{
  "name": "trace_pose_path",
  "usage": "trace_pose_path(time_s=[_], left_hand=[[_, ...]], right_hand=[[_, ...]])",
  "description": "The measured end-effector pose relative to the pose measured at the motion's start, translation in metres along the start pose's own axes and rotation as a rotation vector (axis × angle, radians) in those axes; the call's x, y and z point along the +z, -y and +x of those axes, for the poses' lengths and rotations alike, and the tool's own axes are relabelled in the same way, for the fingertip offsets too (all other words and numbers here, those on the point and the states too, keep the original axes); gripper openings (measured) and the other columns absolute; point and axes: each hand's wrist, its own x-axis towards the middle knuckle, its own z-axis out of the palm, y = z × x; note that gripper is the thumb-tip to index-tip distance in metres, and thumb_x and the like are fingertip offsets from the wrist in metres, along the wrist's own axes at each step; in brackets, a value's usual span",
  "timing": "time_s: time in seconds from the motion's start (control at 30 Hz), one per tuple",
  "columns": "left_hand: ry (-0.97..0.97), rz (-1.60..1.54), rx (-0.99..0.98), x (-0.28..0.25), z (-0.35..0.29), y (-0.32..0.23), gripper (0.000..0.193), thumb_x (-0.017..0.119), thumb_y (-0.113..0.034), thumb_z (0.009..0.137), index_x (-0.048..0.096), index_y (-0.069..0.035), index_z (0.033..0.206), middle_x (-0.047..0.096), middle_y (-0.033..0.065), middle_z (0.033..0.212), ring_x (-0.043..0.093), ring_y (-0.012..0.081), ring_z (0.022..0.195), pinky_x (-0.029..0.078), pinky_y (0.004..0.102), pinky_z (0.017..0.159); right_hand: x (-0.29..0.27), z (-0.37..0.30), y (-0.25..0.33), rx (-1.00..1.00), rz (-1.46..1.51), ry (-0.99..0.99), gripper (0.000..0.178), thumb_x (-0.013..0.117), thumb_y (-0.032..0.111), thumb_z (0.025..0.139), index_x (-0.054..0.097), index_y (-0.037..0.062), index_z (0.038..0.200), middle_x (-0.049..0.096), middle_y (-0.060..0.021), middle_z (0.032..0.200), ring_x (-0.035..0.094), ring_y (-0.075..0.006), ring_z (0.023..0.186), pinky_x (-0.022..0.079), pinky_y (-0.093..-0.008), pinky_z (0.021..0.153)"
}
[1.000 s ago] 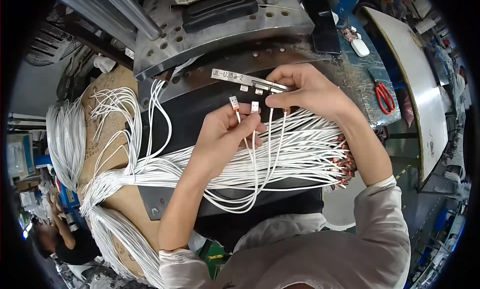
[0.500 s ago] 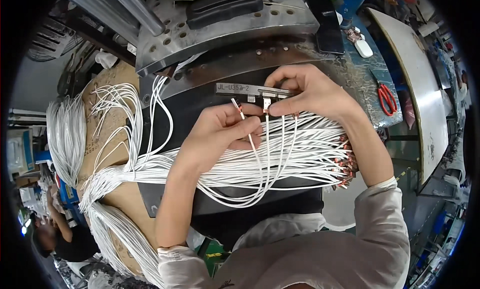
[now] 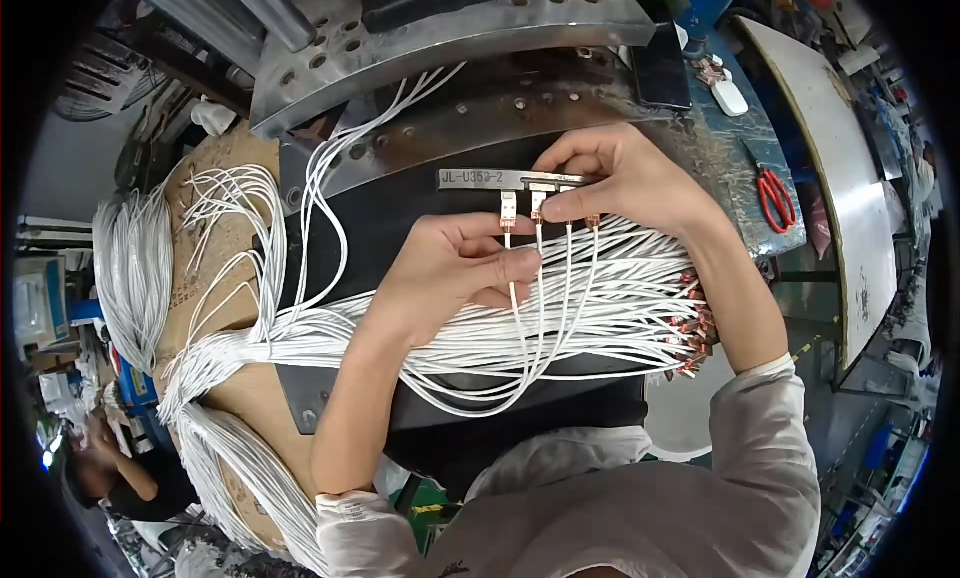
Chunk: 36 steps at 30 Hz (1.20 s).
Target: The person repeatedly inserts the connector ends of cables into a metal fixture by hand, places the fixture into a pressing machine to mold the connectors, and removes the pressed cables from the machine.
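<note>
My right hand (image 3: 635,190) pinches a flat grey metal holder bar (image 3: 472,180) near its right end, above a thick bundle of white cables. Along its lower edge sit several white cable ends with small metal plugs and orange-copper parts. My left hand (image 3: 440,278) is closed around a white cable (image 3: 507,248) just below its plug (image 3: 508,210), which stands upright at the bar's lower edge beside its neighbour. Whether that plug is fully seated cannot be made out. Right fingers hide part of the bar and the plugs there.
Cable bundle (image 3: 600,308) spreads across the black work surface, copper-coloured ends at right. A drilled steel press block (image 3: 470,58) stands ahead, with more white cables (image 3: 320,168) draped nearby. Red-handled pliers (image 3: 773,198) and a white mouse-like object (image 3: 729,99) lie right. Another person (image 3: 140,483) is far left.
My left hand has moved slightly right, bringing the tilted cable plug upright against the bar. The bar is a little more level. More draped cables now show beneath the press block.
</note>
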Motion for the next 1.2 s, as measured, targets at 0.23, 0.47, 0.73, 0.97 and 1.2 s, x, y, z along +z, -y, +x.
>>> trace_pose_path(time_s=[0.23, 0.47, 0.73, 0.97, 1.2], left_hand=[[-0.097, 0.131, 0.055, -0.013, 0.020, -0.012, 0.036, 0.078, -0.025, 0.090, 0.071, 0.003, 0.111, 0.071, 0.0083, 0.084, 0.068, 0.0120, 0.072, 0.057, 0.0273, 0.063], [-0.549, 1.156, 0.725, -0.015, 0.022, -0.028, 0.022, 0.076, -0.015, 0.085, 0.072, 0.002, 0.098, 0.068, 0.0141, 0.089, 0.066, 0.0243, 0.085, 0.056, 0.0393, 0.065], [-1.006, 1.612, 1.037, -0.035, 0.107, -0.034, 0.035, 0.069, 0.000, 0.075, 0.067, 0.002, 0.110, 0.062, 0.0190, 0.112, 0.063, 0.0375, 0.096, 0.054, 0.0477, 0.076], [-0.909, 1.498, 1.112, -0.041, 0.112, -0.041, 0.016, 0.071, -0.005, 0.078, 0.068, 0.002, 0.093, 0.064, 0.0169, 0.101, 0.064, 0.0354, 0.093, 0.053, 0.0479, 0.077], [-0.583, 1.218, 1.204, -0.009, -0.020, -0.022, 0.013, 0.069, -0.009, 0.076, 0.059, -0.005, 0.069, 0.057, 0.0100, 0.067, 0.054, 0.0262, 0.064, 0.042, 0.0363, 0.061]], right_hand=[[-0.020, 0.029, 0.013, -0.013, -0.185, 0.080, 0.032, 0.081, 0.007, 0.081, 0.071, -0.0025, 0.110, 0.072, -0.0067, 0.087, 0.064, -0.0100, 0.075, 0.047, -0.0234, 0.063], [-0.037, 0.083, 0.003, -0.615, -0.670, -0.030, 0.034, 0.078, 0.019, 0.083, 0.072, 0.0023, 0.111, 0.070, -0.0120, 0.104, 0.066, -0.0225, 0.093, 0.053, -0.0347, 0.079], [-0.069, 0.157, -0.004, -0.729, -0.998, -0.728, 0.027, 0.068, 0.021, 0.090, 0.066, 0.0080, 0.114, 0.068, -0.0108, 0.112, 0.064, -0.0296, 0.100, 0.051, -0.0402, 0.089], [-0.080, 0.164, -0.005, -0.817, -0.948, -0.635, 0.027, 0.068, 0.023, 0.090, 0.067, 0.0080, 0.112, 0.069, -0.0138, 0.107, 0.065, -0.0346, 0.097, 0.051, -0.0419, 0.088], [-0.045, 0.074, -0.001, -0.679, -1.005, -0.559, 0.024, 0.072, 0.020, 0.088, 0.070, -0.0004, 0.101, 0.069, -0.0191, 0.097, 0.064, -0.0388, 0.094, 0.051, -0.0427, 0.084]])
